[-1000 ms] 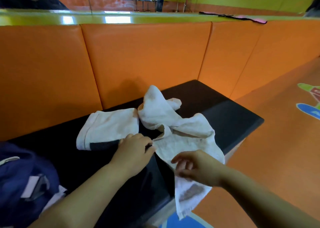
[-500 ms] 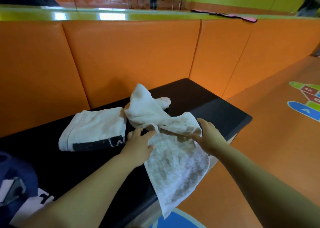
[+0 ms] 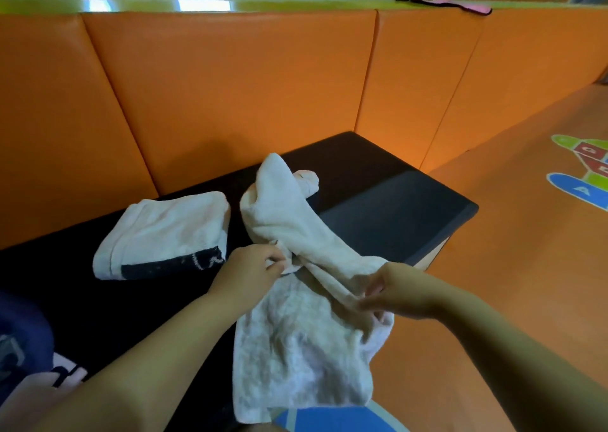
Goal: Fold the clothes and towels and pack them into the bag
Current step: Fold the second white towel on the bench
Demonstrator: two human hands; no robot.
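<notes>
A crumpled white towel (image 3: 296, 349) lies across the black bench (image 3: 388, 208), its near part hanging over the front edge. My left hand (image 3: 250, 272) pinches its edge near the middle. My right hand (image 3: 399, 292) grips a bunched fold of the same towel on the right. To the left lies a folded white towel (image 3: 164, 234) with a dark band. A dark blue bag (image 3: 23, 343) shows at the lower left edge, partly cut off.
Orange padded panels (image 3: 230, 96) wall the bench behind and to the right. The orange floor (image 3: 510, 234) on the right carries coloured markings (image 3: 585, 171). A pink and black strip (image 3: 427, 4) lies on the green ledge above.
My right hand has drawn back toward me and closed on a fold of the towel. The towel's right part has been gathered and lifted. My left hand keeps its pinch.
</notes>
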